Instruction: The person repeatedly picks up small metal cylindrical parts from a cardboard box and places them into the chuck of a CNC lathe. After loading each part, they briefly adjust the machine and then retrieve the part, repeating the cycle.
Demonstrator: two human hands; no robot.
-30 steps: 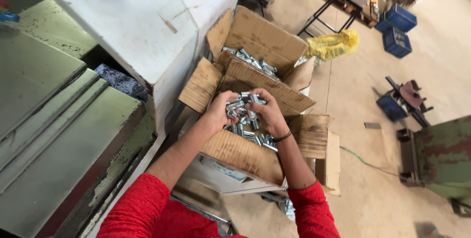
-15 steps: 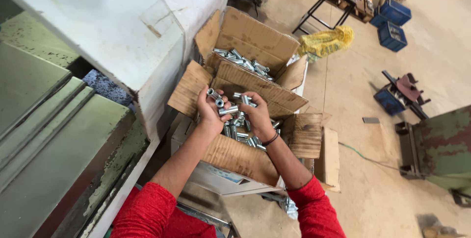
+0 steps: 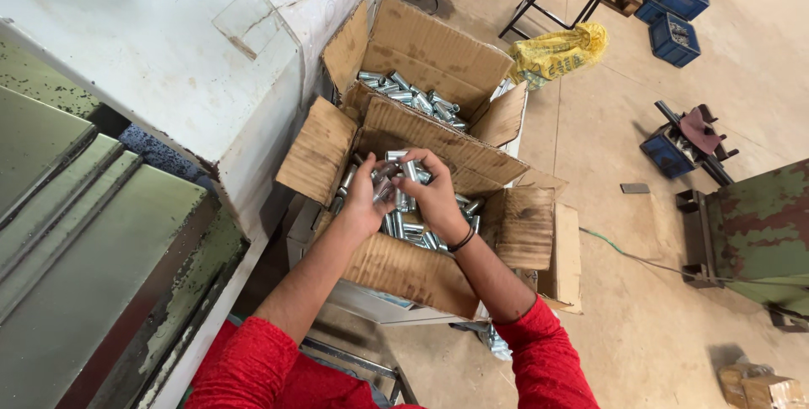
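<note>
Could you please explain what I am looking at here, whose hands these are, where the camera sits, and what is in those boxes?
There is no machine at work here, only a person in red sleeves using two bare hands. The single picture comes from a camera worn on that person's head, so it looks down along the arms. The left hand and the right hand are together over the near cardboard box, whose flaps stand open. Both hands are closed around a bunch of small shiny metal cylinders, lifted from the many more lying loose in that box. Behind it stands a second open box with the same kind of parts. To the left is a white machine housing. On the concrete floor to the right lie a yellow sack and blue crates.
</note>
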